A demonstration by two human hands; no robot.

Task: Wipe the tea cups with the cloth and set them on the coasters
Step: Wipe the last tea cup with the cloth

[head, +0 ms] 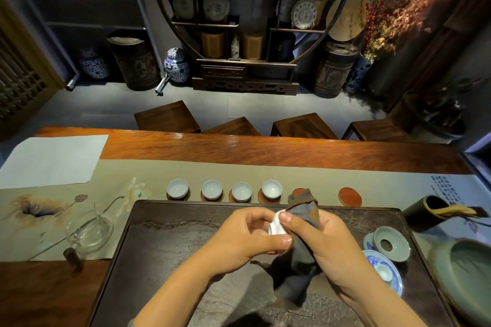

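Status: four tea cups done, sitting in a row on coasters at the far edge of the tea tray (186, 220) — cup one (177, 188), cup two (211, 189), cup three (241, 191), cup four (271, 188).

Fifth cup (276, 224) is in hand, mid-wipe, held over the middle of the tray. Left hand (252, 236) grips the cup, fingers curled round it. Right hand (321, 241) is clamped on the dark cloth (300, 247), thumb pressing cloth against the cup rim. Cloth tail hangs down toward the near side.

Two coasters are free: one (299, 192) right of cup four, partly hidden behind the cloth's top end, and one (350, 196) further right, well apart from the row.

Judgement: roughly two thirds done. Left: finish this wipe, set the cup on the nearer free coaster. A sixth cup for the last coaster isn't obvious; a small cup sits on the blue-white saucer (393, 277) at right, can't tell if it counts.
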